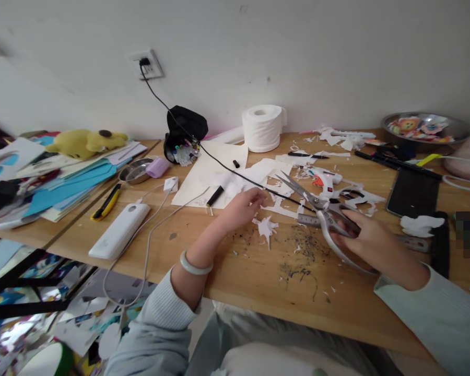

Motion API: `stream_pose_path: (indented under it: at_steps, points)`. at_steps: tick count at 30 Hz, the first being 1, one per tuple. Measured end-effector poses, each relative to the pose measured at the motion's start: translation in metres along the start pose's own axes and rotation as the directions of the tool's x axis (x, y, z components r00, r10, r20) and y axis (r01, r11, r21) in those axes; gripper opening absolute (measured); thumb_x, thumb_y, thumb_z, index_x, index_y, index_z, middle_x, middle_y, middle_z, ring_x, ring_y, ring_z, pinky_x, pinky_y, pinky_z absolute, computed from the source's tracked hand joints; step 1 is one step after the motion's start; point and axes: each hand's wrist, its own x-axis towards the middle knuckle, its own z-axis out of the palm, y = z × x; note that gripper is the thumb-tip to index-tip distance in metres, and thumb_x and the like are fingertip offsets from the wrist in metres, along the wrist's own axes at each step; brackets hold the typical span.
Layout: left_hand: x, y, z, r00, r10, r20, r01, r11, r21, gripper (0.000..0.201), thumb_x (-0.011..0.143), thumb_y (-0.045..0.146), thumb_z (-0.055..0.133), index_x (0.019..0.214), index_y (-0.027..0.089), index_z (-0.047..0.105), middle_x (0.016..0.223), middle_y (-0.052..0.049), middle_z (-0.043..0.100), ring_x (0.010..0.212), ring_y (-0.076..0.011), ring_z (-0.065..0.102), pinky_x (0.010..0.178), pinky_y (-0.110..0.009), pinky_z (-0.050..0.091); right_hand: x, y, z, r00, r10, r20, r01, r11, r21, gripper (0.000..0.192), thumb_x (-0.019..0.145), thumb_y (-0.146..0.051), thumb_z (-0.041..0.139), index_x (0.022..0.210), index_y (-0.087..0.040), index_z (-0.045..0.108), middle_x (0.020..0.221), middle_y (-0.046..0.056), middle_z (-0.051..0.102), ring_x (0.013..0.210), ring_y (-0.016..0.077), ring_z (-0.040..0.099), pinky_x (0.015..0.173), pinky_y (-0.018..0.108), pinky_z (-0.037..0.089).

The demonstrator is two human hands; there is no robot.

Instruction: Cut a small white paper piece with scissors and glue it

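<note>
My right hand (370, 241) grips the handles of large metal scissors (317, 203), whose blades are parted and point left across the wooden desk (235, 271). My left hand (243, 206) rests on the desk with its fingertips pinching the end of a thin black strip (285, 197) that runs toward the blades. A small white paper cutout (267, 227) lies just right of my left hand. Dark trimmings (303, 256) are scattered on the wood between my hands. A pale bangle (194, 265) circles my left wrist.
White paper sheets and scraps (219, 172), a toilet roll (262, 127), a glue gun (325, 179), a black phone (413, 193), a power bank (120, 230), a yellow utility knife (106, 203), a black pen pouch (184, 133) and two metal bowls (425, 128) crowd the desk. Coloured paper stacks (66, 180) lie left.
</note>
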Motion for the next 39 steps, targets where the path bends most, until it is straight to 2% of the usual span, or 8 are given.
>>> stream_pose_path:
  at_steps: [2,8,12,20,23,27,34,39]
  points:
    - [-0.001,0.000,-0.001,0.999,0.043,0.018,-0.044,0.997,0.065,0.011,0.077,0.022,0.057,0.084,0.021,0.065,0.079,-0.004,0.067,0.071,-0.0168,0.058,0.063,-0.026,0.038,-0.001,-0.002,-0.001,1.000,0.023,-0.002,-0.022,0.996,0.083,0.025,0.066,-0.041,0.056,0.081,-0.021,0.056,0.071,0.002,0.063,0.063,0.0179,0.056,0.055,0.029,0.042]
    - [-0.004,0.002,0.000,0.923,0.072,0.378,-0.203,0.926,0.320,0.021,0.065,0.034,0.072,0.083,0.022,0.066,0.069,0.001,0.064,0.061,-0.0146,0.055,0.060,-0.025,0.036,-0.004,-0.004,0.009,0.997,0.020,0.080,-0.045,0.944,0.328,0.031,0.066,-0.040,0.060,0.091,-0.021,0.060,0.082,0.005,0.067,0.074,0.0217,0.062,0.060,0.030,0.048]
    - [-0.005,0.009,0.002,0.872,0.030,0.489,-0.221,0.915,0.337,0.018,0.076,0.017,0.057,0.091,0.021,0.066,0.086,0.000,0.068,0.076,-0.0145,0.059,0.069,-0.023,0.041,-0.006,0.001,0.030,0.970,0.068,0.234,-0.186,0.827,0.531,0.029,0.068,-0.043,0.060,0.086,-0.021,0.054,0.062,-0.001,0.060,0.042,0.0124,0.052,0.040,0.026,0.043]
    - [-0.013,0.019,0.014,0.832,0.146,0.536,-0.284,0.941,0.184,0.029,0.079,0.004,0.045,0.098,0.015,0.063,0.096,-0.006,0.067,0.088,-0.0141,0.059,0.081,-0.025,0.045,-0.006,-0.011,0.042,0.947,0.108,0.302,-0.295,0.667,0.685,0.024,0.066,-0.037,0.061,0.077,-0.022,0.046,0.048,-0.006,0.053,0.032,0.0091,0.046,0.031,0.022,0.038]
    - [-0.016,0.022,0.018,0.842,0.195,0.503,-0.287,0.951,0.113,0.027,0.079,0.004,0.045,0.096,0.014,0.063,0.095,-0.007,0.067,0.087,-0.0142,0.060,0.080,-0.026,0.045,-0.006,-0.022,0.037,0.935,0.141,0.324,-0.334,0.653,0.679,0.033,0.066,-0.043,0.061,0.087,-0.020,0.048,0.043,-0.008,0.048,0.030,0.0090,0.041,0.030,0.023,0.033]
    - [-0.018,0.026,0.022,0.836,0.275,0.476,-0.271,0.959,-0.077,0.026,0.080,0.004,0.044,0.095,0.015,0.063,0.097,-0.007,0.067,0.088,-0.0135,0.060,0.079,-0.025,0.046,-0.006,-0.026,0.036,0.968,0.097,0.232,-0.236,0.673,0.701,0.049,0.064,-0.040,0.068,0.104,-0.017,0.051,0.055,-0.006,0.053,0.043,0.0088,0.047,0.041,0.023,0.037]
    - [-0.022,0.028,0.030,0.840,0.216,0.498,-0.093,0.961,-0.260,0.030,0.076,-0.002,0.040,0.089,0.013,0.061,0.091,-0.006,0.067,0.082,-0.0114,0.061,0.074,-0.023,0.048,-0.007,-0.023,0.038,0.972,0.096,0.216,-0.226,0.639,0.735,0.036,0.060,-0.044,0.071,0.077,-0.019,0.052,0.058,-0.005,0.051,0.043,0.0062,0.042,0.040,0.023,0.032]
    - [-0.014,0.020,0.013,0.838,0.175,0.516,-0.130,0.984,-0.124,0.035,0.063,-0.005,0.036,0.081,0.014,0.060,0.081,-0.004,0.065,0.076,-0.0120,0.060,0.070,-0.024,0.047,-0.008,-0.023,0.035,0.957,0.162,0.241,-0.289,0.587,0.756,0.038,0.057,-0.041,0.073,0.074,-0.021,0.046,0.054,-0.007,0.048,0.034,0.0044,0.036,0.031,0.021,0.025]
